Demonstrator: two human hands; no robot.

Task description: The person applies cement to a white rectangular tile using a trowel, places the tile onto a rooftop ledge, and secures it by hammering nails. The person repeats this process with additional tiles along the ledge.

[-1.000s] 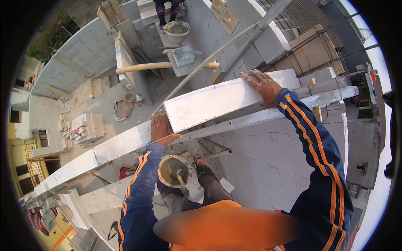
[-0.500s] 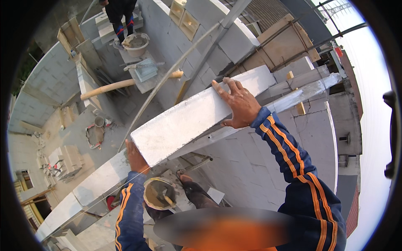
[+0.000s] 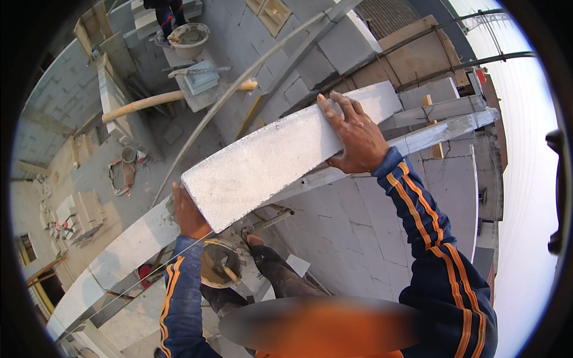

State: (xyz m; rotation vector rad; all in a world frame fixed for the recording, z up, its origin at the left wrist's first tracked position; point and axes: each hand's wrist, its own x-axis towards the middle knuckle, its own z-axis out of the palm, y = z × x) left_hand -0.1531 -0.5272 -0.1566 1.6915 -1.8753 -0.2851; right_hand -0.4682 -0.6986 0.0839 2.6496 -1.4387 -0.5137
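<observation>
A long white concrete block (image 3: 274,161) lies slantwise across the middle of the view, along the line of a block wall. My left hand (image 3: 190,213) presses against its left end, fingers up along the end face. Toward its right end, my right hand (image 3: 358,137) grips over the near side, fingertips on the upper face and thumb low on the near edge. The block's underside is hidden, so I cannot tell whether it touches the wall top (image 3: 140,235). A thin string (image 3: 143,279) runs near my left wrist.
A mortar bucket (image 3: 219,262) stands below, beside my legs. Beyond the wall are a bamboo pole (image 3: 143,106), another mortar tub (image 3: 188,39) on a plank, and a leaning pole (image 3: 221,122). A metal-coloured beam (image 3: 441,132) extends right. Stacked blocks (image 3: 89,218) sit lower left.
The view has shifted a little, with the background sliding left and up. Both hands keep their places on the block, whose ends appear slightly higher in the picture.
</observation>
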